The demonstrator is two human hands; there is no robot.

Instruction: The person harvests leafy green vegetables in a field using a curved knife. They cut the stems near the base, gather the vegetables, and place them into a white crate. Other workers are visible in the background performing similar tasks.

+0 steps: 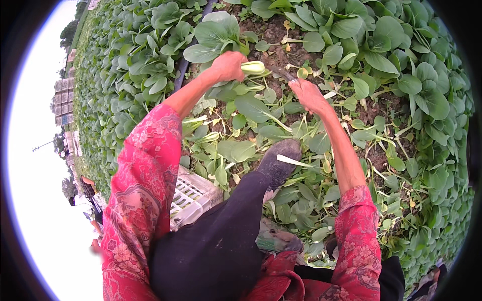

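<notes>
My left hand (229, 66) is closed around a bok choy, whose pale green base (253, 67) sticks out to the right of my fist. Broad green leaves (217, 35) spread just beyond that hand; whether all of them belong to the held plant I cannot tell. In my right hand (308, 95) is a small knife, its dark narrow blade (282, 73) pointing left toward the bok choy's base, a short gap apart. Cut bok choy (203, 138) lie on the ground below my left wrist, among loose leaves (253, 108).
A white plastic crate (193, 198) stands at my left, partly behind my leg. My dark shoe (283, 155) rests among leaf scraps. Dense rows of bok choy grow at left (120, 70) and right (432, 95). A dark pipe (182, 70) runs along the left row.
</notes>
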